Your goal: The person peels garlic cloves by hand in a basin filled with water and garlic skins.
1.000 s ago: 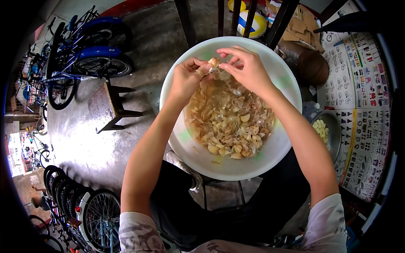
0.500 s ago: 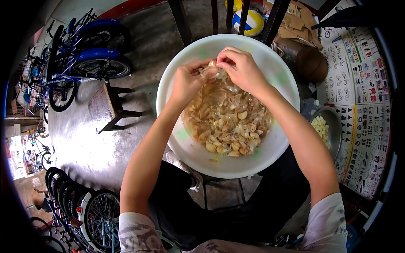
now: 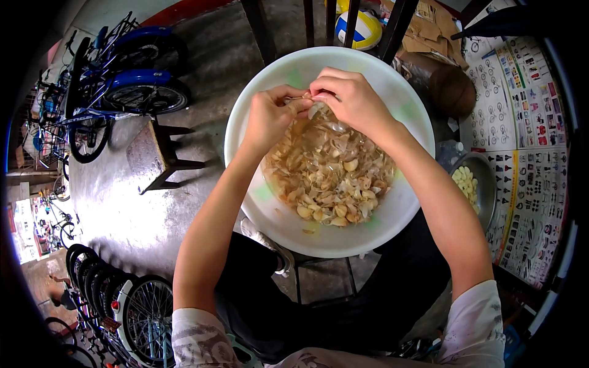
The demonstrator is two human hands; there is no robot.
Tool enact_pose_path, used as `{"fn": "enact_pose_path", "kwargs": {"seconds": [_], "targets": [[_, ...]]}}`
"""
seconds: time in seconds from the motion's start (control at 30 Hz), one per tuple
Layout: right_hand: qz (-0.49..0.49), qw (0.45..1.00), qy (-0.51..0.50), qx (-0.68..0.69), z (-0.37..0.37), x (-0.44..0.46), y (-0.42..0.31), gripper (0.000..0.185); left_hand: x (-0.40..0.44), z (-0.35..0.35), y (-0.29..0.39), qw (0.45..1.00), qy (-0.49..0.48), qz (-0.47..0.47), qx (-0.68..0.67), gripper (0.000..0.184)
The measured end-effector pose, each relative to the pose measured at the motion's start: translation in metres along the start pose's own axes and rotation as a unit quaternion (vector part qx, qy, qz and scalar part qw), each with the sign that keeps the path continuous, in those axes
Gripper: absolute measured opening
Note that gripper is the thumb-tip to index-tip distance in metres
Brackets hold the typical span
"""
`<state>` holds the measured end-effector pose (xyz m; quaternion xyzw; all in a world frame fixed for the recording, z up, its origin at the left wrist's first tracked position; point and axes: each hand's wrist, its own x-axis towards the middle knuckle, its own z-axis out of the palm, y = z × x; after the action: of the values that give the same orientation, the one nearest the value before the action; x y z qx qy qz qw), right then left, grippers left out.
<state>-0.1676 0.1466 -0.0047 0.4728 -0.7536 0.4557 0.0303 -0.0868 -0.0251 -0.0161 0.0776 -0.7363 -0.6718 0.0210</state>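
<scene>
A wide white plastic basin (image 3: pixel 288 236) stands in front of me, holding water with garlic cloves (image 3: pixel 339 211) and loose papery skins. Over its far side, my left hand (image 3: pixel 270 116) and my right hand (image 3: pixel 353 101) meet, fingertips pinched together. Between them is a small garlic clove (image 3: pixel 308 95), mostly covered by the fingers. A bit of pale skin (image 3: pixel 319 110) shows just beneath my right fingers. To the right of the basin, a metal bowl (image 3: pixel 488 193) contains peeled garlic cloves (image 3: pixel 466 183).
A low wooden stool (image 3: pixel 153 156) stands left of the basin, with blue bicycles (image 3: pixel 141 80) behind it. More bicycles (image 3: pixel 147 313) line the lower left. Dark bars (image 3: pixel 310 27), a volleyball (image 3: pixel 359 30) and cardboard (image 3: pixel 429 30) lie beyond. A printed sheet (image 3: pixel 527 172) covers the right side.
My fingers have shifted slightly around the clove, and less of it shows now. The right hand has moved a little left. The view has shifted slightly.
</scene>
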Motion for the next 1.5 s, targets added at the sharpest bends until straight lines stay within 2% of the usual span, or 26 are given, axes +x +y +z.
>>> {"fn": "enact_pose_path", "kwargs": {"seconds": [0.3,0.37,0.4,0.47,0.57,0.67,0.8,0.87,0.9,0.97,1.07,1.1,1.17,1.2,1.27,1.33,1.4,1.43,1.47,1.5], "targets": [[0.012,0.998,-0.066,-0.018,0.003,-0.005,0.002,0.011,-0.006,-0.004,0.004,0.996,-0.048,-0.055,-0.048,0.016],[0.01,0.997,-0.065,-0.03,0.004,-0.003,0.001,0.011,-0.007,-0.003,0.01,0.987,-0.048,-0.11,-0.106,0.019],[0.009,0.997,-0.065,-0.043,0.004,-0.002,0.0,0.012,-0.007,-0.002,0.009,0.987,-0.048,-0.11,-0.106,0.019],[-0.008,0.998,-0.055,-0.041,0.006,-0.001,-0.001,0.012,-0.006,0.0,0.005,0.955,0.012,-0.135,-0.265,0.021],[-0.017,0.998,-0.057,-0.032,0.005,-0.001,-0.002,0.013,-0.009,0.004,-0.002,0.927,0.031,-0.147,-0.345,0.021],[-0.004,0.997,-0.08,-0.017,-0.004,0.001,-0.007,0.012,-0.012,0.006,0.003,0.922,0.034,-0.141,-0.359,0.022],[0.016,0.995,-0.099,-0.01,-0.007,0.0,-0.005,0.011,-0.011,0.002,0.004,0.935,0.026,-0.107,-0.337,0.028],[0.015,0.996,-0.088,-0.013,-0.007,-0.002,0.0,0.011,-0.013,0.0,0.017,0.982,-0.039,-0.087,-0.165,0.036],[0.014,0.997,-0.078,-0.016,-0.008,-0.002,0.001,0.011,-0.012,-0.002,0.017,0.982,-0.039,-0.087,-0.165,0.036],[0.02,0.997,-0.077,-0.012,-0.007,-0.002,0.004,0.011,-0.013,-0.005,0.018,0.994,-0.067,-0.07,-0.054,0.041],[0.024,0.997,-0.074,-0.004,-0.005,-0.002,0.003,0.01,-0.015,-0.003,0.027,0.994,-0.066,-0.08,-0.021,0.039],[0.022,0.997,-0.072,-0.001,-0.004,-0.001,0.001,0.009,-0.014,-0.003,0.024,0.994,-0.067,-0.08,-0.021,0.039],[0.024,0.996,-0.08,0.012,-0.001,0.001,-0.003,0.009,-0.011,-0.004,0.013,0.975,-0.027,-0.135,-0.173,0.036],[0.026,0.996,-0.087,0.024,0.0,0.002,-0.004,0.01,-0.011,-0.004,0.01,0.975,-0.027,-0.135,-0.173,0.036],[0.025,0.995,-0.091,0.022,0.0,0.003,-0.004,0.009,-0.012,-0.001,0.006,0.922,0.023,-0.146,-0.359,0.03],[0.024,0.995,-0.094,0.019,-0.001,0.003,-0.004,0.009,-0.012,-0.001,0.007,0.923,0.039,-0.136,-0.358,0.029],[0.018,0.998,-0.052,0.042,-0.004,0.002,-0.003,0.015,-0.011,-0.002,0.008,0.925,0.054,-0.124,-0.356,0.029],[0.017,0.998,-0.053,0.042,-0.004,0.003,-0.003,0.015,-0.011,-0.004,0.007,0.96,0.043,-0.098,-0.259,0.029],[0.008,1.0,0.023,0.017,-0.003,0.003,-0.004,0.02,-0.012,-0.005,0.007,0.984,0.032,-0.071,-0.16,0.03],[-0.002,0.995,0.099,-0.008,-0.003,0.006,-0.006,0.026,-0.012,-0.004,0.007,0.984,0.033,-0.071,-0.161,0.03]]}}
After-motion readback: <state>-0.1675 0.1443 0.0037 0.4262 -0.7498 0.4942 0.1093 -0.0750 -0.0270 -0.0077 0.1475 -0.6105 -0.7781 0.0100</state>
